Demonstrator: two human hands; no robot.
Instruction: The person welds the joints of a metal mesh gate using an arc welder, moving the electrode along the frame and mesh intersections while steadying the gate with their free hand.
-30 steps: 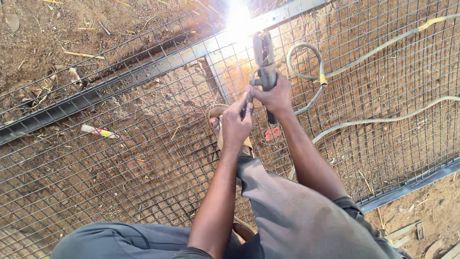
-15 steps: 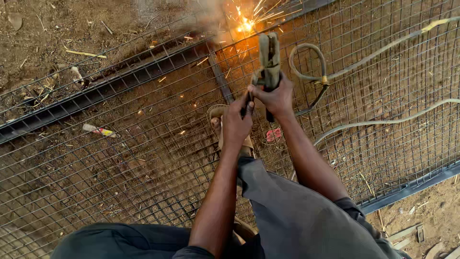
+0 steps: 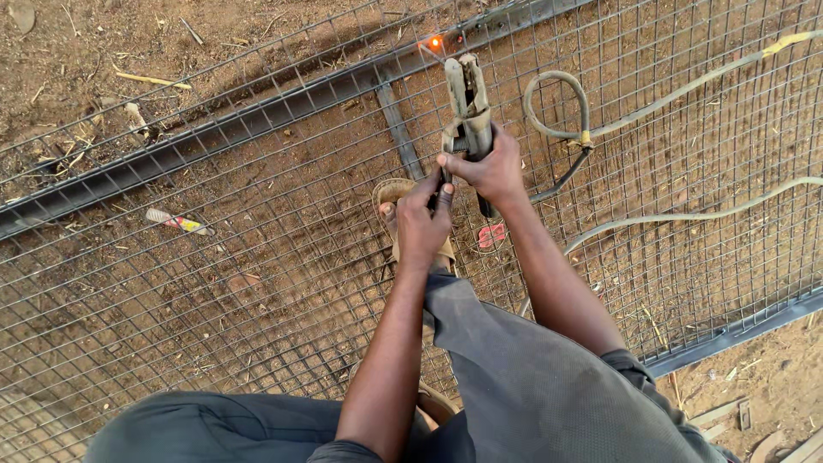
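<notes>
We see both hands meeting at the electrode holder (image 3: 467, 107), above a wire mesh panel (image 3: 257, 283) that lies flat on bare dirt. Right hand (image 3: 490, 167) is clamped around the holder's handle, fingers wrapped tight; the holder's jaws point away from us, toward the dark steel frame bar (image 3: 257, 111). Left hand (image 3: 423, 225) sits just below and left of the right one, fingers curled together, fingertips touching the holder's lower end; we cannot tell what it pinches. An orange glowing spot (image 3: 435, 43) shows on the frame bar just beyond the holder's tip. A grey cable (image 3: 557, 103) loops on the mesh to the right of the right hand. A sandalled foot (image 3: 403, 201) rests on the mesh beneath the left hand. A small striped stub (image 3: 178, 223) lies well to the left.
</notes>
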